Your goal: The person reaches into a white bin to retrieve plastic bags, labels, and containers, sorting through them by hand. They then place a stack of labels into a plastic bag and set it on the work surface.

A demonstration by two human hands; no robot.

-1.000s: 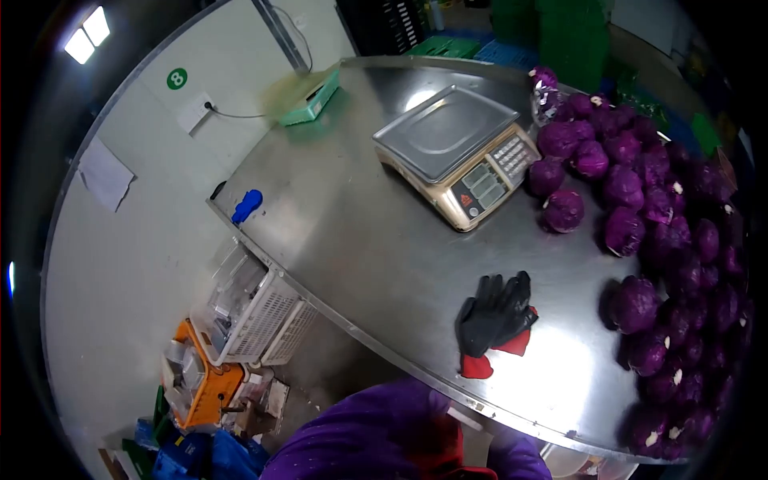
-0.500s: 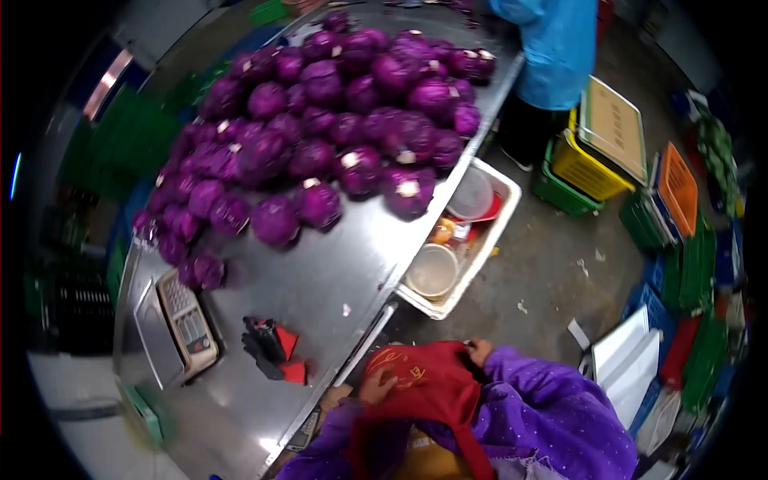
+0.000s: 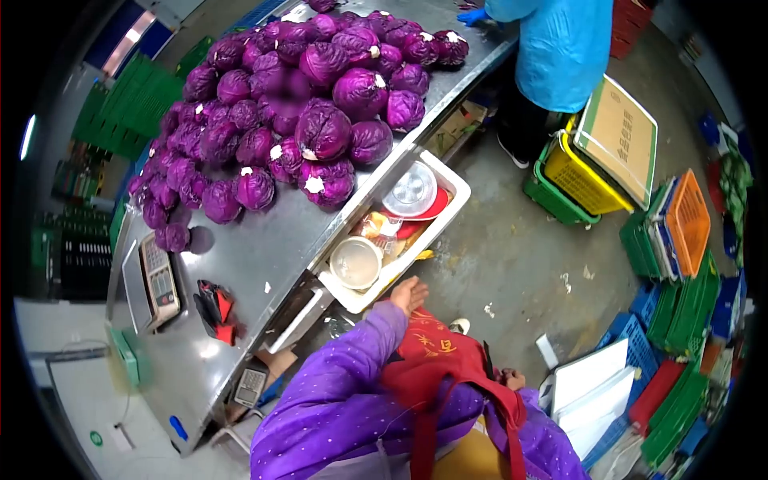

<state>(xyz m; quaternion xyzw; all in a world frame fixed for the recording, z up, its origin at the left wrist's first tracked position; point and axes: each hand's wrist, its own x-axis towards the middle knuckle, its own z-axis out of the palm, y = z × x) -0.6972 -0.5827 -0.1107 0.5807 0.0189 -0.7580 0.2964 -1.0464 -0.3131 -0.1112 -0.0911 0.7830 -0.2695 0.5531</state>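
My left hand (image 3: 410, 294) reaches out in front of the red apron (image 3: 436, 344), its fingers extended and nothing visible in them. It is just beyond the near corner of a white foam box (image 3: 350, 299), which holds a clear round tub (image 3: 410, 192), a second tub (image 3: 356, 262) and red and yellow items. My right hand (image 3: 510, 378) is low beside the apron's right edge, fingers curled; what they hold, if anything, is hidden. Many purple cabbages (image 3: 324, 130) lie heaped on the metal table (image 3: 248, 264). Black-and-red gloves (image 3: 214, 312) lie near its front edge.
A scale (image 3: 158, 276) stands at the table's left. Across the table's far right corner, a person in a blue gown (image 3: 562, 60) works. To the right are a yellow crate (image 3: 588, 172) with a cardboard box (image 3: 618, 140), an orange basket (image 3: 688, 224) and white boards (image 3: 596, 392).
My left hand has moved off the apron and forward toward the foam box. My right hand has dropped lower beside the apron. The view has shifted, and a blue-gloved hand now shows at the top.
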